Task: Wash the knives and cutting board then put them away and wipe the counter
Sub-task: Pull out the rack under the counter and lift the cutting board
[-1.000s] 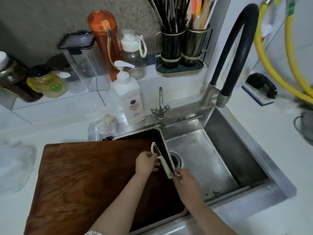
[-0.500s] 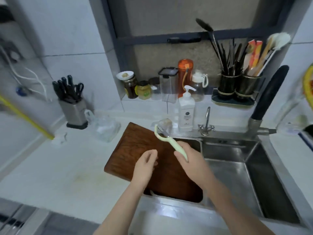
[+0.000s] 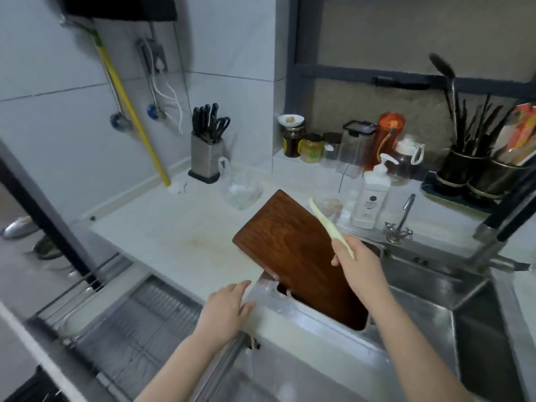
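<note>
A dark brown wooden cutting board leans with its lower end in the steel sink and its upper end over the white counter. My right hand grips the handle of a cream-coloured peeler, which points up and left above the board. My left hand rests with straight fingers on the counter's front edge, left of the sink, holding nothing. A steel knife block with black-handled knives and scissors stands at the back left of the counter.
A white soap dispenser and a small tap stand behind the sink. Jars and bottles line the ledge. Two utensil holders sit at far right. A clear plastic bag lies by the knife block. An open wire drawer rack is lower left.
The view swung left and pulled back. My right hand lifted the peeler out of the sink and up over the board. My left hand let go of it and dropped to the counter edge.
</note>
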The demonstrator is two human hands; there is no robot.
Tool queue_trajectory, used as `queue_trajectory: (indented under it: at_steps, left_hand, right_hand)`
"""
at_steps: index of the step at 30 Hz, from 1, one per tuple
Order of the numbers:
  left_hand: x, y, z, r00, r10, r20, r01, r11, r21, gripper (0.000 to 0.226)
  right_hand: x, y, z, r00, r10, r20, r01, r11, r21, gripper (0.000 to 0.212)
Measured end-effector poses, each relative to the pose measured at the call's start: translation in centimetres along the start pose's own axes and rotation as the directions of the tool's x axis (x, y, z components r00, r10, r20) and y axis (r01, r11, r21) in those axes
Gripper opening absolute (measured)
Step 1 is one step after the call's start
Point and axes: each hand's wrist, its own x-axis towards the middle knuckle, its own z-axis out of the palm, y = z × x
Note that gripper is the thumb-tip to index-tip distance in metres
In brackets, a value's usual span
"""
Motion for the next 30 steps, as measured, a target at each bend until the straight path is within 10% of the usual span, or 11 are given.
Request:
queue_trajectory:
  at_steps: [5, 12, 21, 30]
  left_hand:
    - [-4.0, -4.3, 0.3, 0.992, -0.123, -0.022, 0.121, 0.991, -0.058, 0.055]
    - [-8.2, -14.3, -0.1, 0.947, -0.321, -0.014, 0.316, 0.937, -0.149, 0.056]
    - [-10.1, -30.4, -1.0, 0.871, -0.490, 0.023, 0.483, 0.850, -0.209, 0.056]
    - [-4.9, -50.7, -1.4, 0.910, -0.415, -0.011, 0.415, 0.910, -0.006, 0.052]
  right_hand:
    - [-2.4, 3.2, 8.0, 0.931, 0.339, 0.133, -0.321, 0.937, -0.139, 0.039]
    - [-3.8, -9.5, 15.7, 0.960, -0.118, 0.255, 0.063, 0.974, 0.216, 0.019]
    - [-10.3, -8.8, 35.8, 0.806, 0.137, 0.576, -0.104, 0.991, -0.090, 0.042]
    - [-7.1, -10.4, 56.0, 0.529, 0.508, 0.680, -0.672, 0.740, -0.031, 0.014]
